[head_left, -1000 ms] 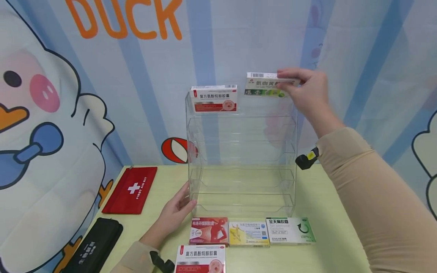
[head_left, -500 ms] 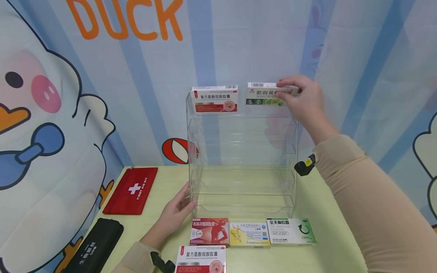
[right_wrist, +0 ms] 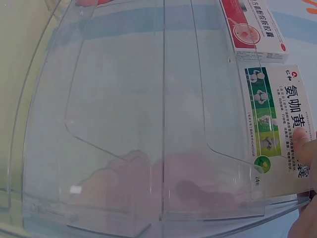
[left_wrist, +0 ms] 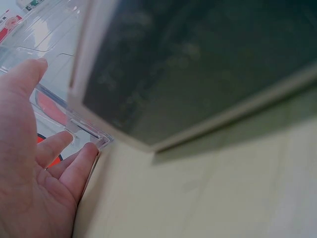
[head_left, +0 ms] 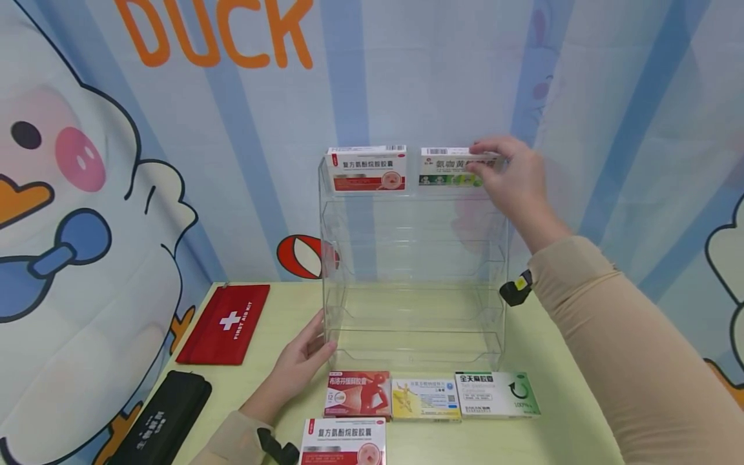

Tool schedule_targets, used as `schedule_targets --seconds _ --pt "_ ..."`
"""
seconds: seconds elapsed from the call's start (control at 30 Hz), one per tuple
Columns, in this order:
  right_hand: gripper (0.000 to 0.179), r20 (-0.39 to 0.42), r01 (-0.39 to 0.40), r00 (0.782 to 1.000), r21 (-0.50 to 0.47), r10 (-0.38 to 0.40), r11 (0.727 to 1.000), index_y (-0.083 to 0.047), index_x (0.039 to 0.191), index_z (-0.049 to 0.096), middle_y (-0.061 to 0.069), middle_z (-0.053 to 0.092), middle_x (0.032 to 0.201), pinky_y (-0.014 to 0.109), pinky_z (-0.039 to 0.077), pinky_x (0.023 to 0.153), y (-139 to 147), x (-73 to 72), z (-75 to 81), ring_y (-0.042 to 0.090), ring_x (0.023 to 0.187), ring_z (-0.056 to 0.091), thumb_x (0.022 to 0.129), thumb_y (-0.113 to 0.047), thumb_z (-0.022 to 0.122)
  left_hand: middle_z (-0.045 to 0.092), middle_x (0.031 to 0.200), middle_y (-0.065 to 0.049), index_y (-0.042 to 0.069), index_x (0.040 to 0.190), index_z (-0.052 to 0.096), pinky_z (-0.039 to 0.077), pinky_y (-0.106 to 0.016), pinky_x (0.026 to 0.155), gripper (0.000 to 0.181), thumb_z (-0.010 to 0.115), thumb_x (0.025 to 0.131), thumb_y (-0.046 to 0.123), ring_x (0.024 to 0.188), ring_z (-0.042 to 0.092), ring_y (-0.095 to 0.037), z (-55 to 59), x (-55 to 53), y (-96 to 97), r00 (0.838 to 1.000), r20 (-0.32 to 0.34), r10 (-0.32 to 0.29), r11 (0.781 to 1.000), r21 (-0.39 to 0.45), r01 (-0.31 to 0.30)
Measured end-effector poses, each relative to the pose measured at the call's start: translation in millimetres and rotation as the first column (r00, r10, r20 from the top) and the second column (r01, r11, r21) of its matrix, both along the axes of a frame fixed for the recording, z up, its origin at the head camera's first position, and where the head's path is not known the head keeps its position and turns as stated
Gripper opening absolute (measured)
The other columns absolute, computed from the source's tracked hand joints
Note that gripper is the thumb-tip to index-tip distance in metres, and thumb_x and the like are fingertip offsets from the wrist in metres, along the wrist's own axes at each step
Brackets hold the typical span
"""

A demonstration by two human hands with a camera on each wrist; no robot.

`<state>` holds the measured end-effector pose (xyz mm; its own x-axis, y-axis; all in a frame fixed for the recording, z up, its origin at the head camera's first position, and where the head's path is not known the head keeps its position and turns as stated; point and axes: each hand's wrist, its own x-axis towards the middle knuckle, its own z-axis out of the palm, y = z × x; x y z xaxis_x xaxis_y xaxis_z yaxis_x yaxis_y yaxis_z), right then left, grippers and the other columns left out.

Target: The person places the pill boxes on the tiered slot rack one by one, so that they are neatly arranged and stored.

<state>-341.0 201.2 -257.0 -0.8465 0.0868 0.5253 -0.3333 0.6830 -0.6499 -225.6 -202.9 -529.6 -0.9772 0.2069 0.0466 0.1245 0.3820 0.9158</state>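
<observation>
My right hand (head_left: 514,177) pinches a white medicine box with a green picture strip (head_left: 444,169) by its right end. Thumb in front and fingers over the top, it holds the box upright at the top tier of a clear acrylic display rack (head_left: 414,331). In the right wrist view this box (right_wrist: 277,116) stands behind the tier's clear front lip. A red-and-white medicine box (head_left: 367,171) sits left of it on the same tier. My left hand (head_left: 296,361) grips the rack's lower left side, the thumb at the front edge and the fingers behind.
Before the rack lie a red box (head_left: 357,394), a yellow-and-white box (head_left: 426,399) and a green-and-white box (head_left: 496,394). Nearer is another red-and-white box (head_left: 343,442). A red first aid pouch (head_left: 223,325) and a black case (head_left: 159,416) lie left. A printed curtain (head_left: 395,77) hangs behind.
My right hand has lowered the green-striped medicine box onto the top tier, level with the red-and-white one. The left hand keeps its place on the rack.
</observation>
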Motion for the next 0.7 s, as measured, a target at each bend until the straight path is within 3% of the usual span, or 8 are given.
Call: schedule_targets --seconds 0.27,0.37,0.47,0.57,0.7 --pt "0.044 -0.023 -0.001 1.000 -0.031 0.001 1.000 -0.013 0.140 0.074 0.003 0.064 0.160 0.044 0.035 0.137 1 5.9 -2.4 0.024 0.154 0.054 0.098 -0.019 0.085 0.048 0.174 -0.008 0.044 0.174 0.027 0.048 -0.054 0.127 0.079 0.070 0.109 0.038 0.157 0.053 -0.038 1.2 0.6 2.1 1.000 0.002 -0.002 1.000 0.002 0.002" --pt "0.048 -0.086 -0.009 0.996 -0.064 0.003 0.998 -0.012 0.141 0.073 0.004 0.065 0.158 0.041 0.036 0.136 -1 9.7 -4.2 0.023 0.153 0.056 0.096 -0.020 0.087 0.049 0.174 -0.008 0.043 0.174 0.027 0.048 -0.054 0.126 0.079 0.070 0.109 0.037 0.157 0.053 -0.038 1.5 0.5 1.9 1.000 -0.006 -0.003 1.000 0.000 0.003" --pt "0.046 -0.181 -0.019 0.983 -0.082 0.004 0.996 -0.009 0.138 0.074 0.006 0.069 0.154 0.039 0.040 0.133 -3 14.4 -7.7 0.024 0.148 0.059 0.096 -0.023 0.088 0.050 0.172 -0.013 0.036 0.176 0.028 0.049 -0.053 0.126 0.079 0.070 0.110 0.033 0.154 0.056 -0.040 0.8 -0.1 0.9 0.999 -0.039 -0.020 1.000 0.009 0.020" --pt "0.044 -0.310 -0.040 0.951 -0.078 0.014 0.996 -0.004 0.133 0.076 0.011 0.074 0.145 0.041 0.045 0.129 -8 19.7 -14.2 0.028 0.141 0.065 0.096 -0.024 0.088 0.051 0.171 -0.016 0.028 0.177 0.027 0.050 -0.048 0.125 0.078 0.069 0.110 0.029 0.152 0.057 -0.042 0.0 -0.8 -0.1 0.997 -0.068 -0.034 0.999 0.010 0.035" --pt "0.041 -0.459 -0.110 0.886 -0.067 0.068 0.992 0.002 0.127 0.076 0.018 0.079 0.131 0.040 0.053 0.119 -15 30.6 -28.9 0.034 0.128 0.071 0.094 -0.018 0.090 0.051 0.170 -0.019 0.024 0.177 0.027 0.051 -0.045 0.124 0.078 0.068 0.111 0.027 0.152 0.057 -0.043 -0.6 -1.1 -0.1 0.996 -0.077 -0.044 0.999 0.014 0.046"
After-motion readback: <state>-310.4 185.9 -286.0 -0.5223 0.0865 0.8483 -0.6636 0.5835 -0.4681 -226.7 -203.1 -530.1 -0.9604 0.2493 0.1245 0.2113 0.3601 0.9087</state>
